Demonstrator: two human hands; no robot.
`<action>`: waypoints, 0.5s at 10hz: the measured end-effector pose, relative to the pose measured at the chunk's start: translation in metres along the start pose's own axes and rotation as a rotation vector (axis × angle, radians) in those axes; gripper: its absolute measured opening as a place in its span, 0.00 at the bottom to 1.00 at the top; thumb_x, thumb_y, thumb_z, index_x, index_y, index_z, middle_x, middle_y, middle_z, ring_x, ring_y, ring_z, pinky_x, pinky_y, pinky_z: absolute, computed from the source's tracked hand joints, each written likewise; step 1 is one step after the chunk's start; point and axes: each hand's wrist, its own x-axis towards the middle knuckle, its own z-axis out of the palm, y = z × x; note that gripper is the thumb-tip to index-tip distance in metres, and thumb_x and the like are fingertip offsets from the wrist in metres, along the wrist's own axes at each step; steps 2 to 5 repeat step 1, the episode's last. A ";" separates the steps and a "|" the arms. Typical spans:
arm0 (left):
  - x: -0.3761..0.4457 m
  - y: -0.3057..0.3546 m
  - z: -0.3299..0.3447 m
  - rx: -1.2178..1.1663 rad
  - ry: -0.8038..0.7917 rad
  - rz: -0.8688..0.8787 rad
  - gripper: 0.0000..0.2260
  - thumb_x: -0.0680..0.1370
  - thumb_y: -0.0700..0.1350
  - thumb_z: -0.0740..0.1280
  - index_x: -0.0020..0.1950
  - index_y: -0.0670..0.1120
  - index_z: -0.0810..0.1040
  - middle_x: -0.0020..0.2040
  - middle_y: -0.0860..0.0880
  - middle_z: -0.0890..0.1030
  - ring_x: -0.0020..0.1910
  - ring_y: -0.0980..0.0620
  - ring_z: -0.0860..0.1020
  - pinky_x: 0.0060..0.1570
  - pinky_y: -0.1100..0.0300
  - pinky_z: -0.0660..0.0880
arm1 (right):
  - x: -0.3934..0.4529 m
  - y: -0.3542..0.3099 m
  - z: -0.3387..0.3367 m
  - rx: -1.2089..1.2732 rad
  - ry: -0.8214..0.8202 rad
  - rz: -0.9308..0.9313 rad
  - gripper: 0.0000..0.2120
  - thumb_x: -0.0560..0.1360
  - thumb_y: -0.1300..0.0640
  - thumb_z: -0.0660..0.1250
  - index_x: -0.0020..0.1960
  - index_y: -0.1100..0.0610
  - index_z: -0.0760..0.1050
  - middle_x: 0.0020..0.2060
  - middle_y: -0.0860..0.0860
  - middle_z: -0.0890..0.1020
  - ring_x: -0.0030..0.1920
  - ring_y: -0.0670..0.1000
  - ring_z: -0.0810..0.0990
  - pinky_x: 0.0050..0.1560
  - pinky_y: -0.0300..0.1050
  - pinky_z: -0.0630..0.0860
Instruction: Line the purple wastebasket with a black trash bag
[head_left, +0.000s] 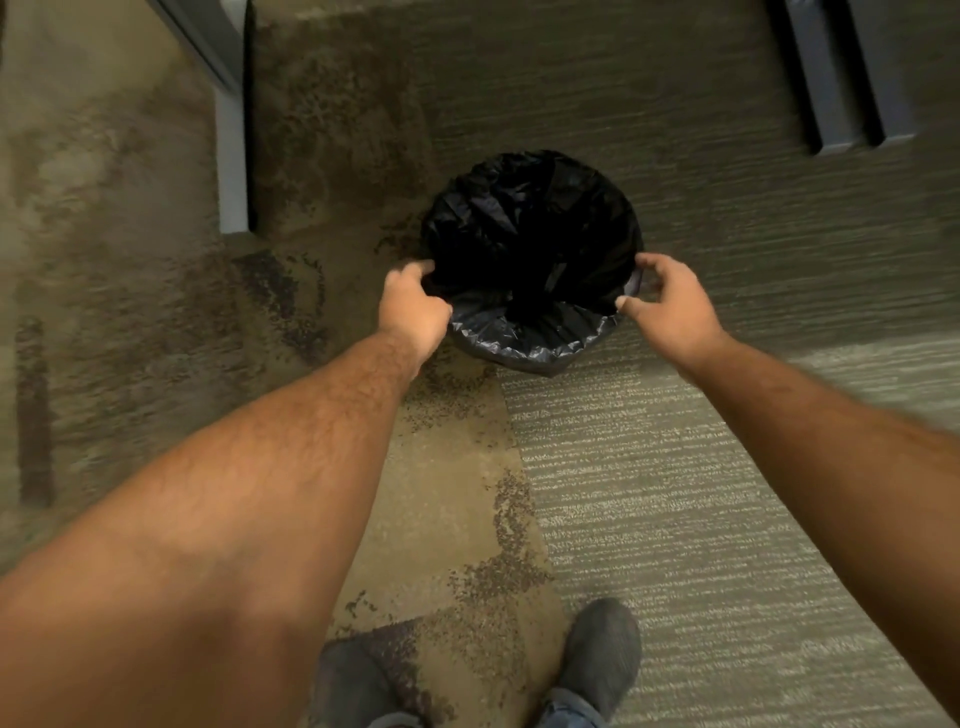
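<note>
Head view: one wastebasket (524, 358) stands upright on the carpeted floor (675, 493), mouth facing up toward the camera, long axis vertical. One black trash bag (530, 234) lines it, its edge folded over the rim all round; no purple shows. Two hands: left hand (413, 306) pinches the bag at the left rim; right hand (670, 306) sits at the right rim, fingers curled, grip unclear. Two shoes (602, 654) below.

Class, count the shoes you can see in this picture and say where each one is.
2. The left shoe sits at the bottom edge on the brown carpet; the right shoe is beside it, by the grey striped carpet.
</note>
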 end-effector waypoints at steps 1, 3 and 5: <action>-0.019 -0.004 -0.014 0.096 0.002 0.076 0.29 0.79 0.33 0.71 0.79 0.47 0.73 0.83 0.49 0.64 0.79 0.49 0.67 0.69 0.67 0.62 | -0.019 -0.014 -0.001 -0.031 0.053 -0.017 0.31 0.79 0.58 0.74 0.80 0.55 0.70 0.79 0.52 0.69 0.76 0.51 0.72 0.76 0.41 0.66; -0.019 -0.004 -0.014 0.096 0.002 0.076 0.29 0.79 0.33 0.71 0.79 0.47 0.73 0.83 0.49 0.64 0.79 0.49 0.67 0.69 0.67 0.62 | -0.019 -0.014 -0.001 -0.031 0.053 -0.017 0.31 0.79 0.58 0.74 0.80 0.55 0.70 0.79 0.52 0.69 0.76 0.51 0.72 0.76 0.41 0.66; -0.019 -0.004 -0.014 0.096 0.002 0.076 0.29 0.79 0.33 0.71 0.79 0.47 0.73 0.83 0.49 0.64 0.79 0.49 0.67 0.69 0.67 0.62 | -0.019 -0.014 -0.001 -0.031 0.053 -0.017 0.31 0.79 0.58 0.74 0.80 0.55 0.70 0.79 0.52 0.69 0.76 0.51 0.72 0.76 0.41 0.66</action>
